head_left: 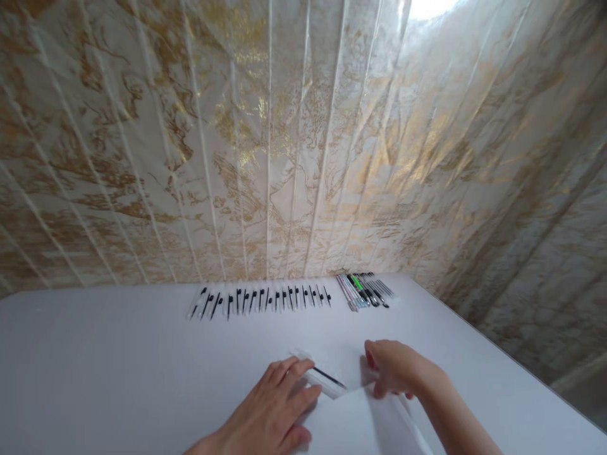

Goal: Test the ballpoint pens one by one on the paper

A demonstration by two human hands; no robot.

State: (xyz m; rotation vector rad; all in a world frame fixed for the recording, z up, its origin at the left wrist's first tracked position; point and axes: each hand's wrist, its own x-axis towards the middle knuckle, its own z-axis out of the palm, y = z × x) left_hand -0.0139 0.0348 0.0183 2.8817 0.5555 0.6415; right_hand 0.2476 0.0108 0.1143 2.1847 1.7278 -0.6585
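Observation:
My left hand [279, 404] lies low in the middle with its fingers spread, the fingertips touching a clear plastic sleeve. A thin black stick like a pen refill [329, 376] shows beside those fingers, in or on the sleeve. To the right, my right hand [398, 370] is closed, thumb and fingers pinching the edge of a white sheet [351, 420] that looks like paper. The sheet bends up below the right hand and covers the near end of the black stick. Motion smears the right fingertips a little.
Along the back of the white table [118, 366] lies a row of clear pen parts with black tips [256, 300]. Right of it is a cluster of pens [363, 291], one bright green. A patterned curtain [265, 139] hangs behind. The table's right edge slants toward me.

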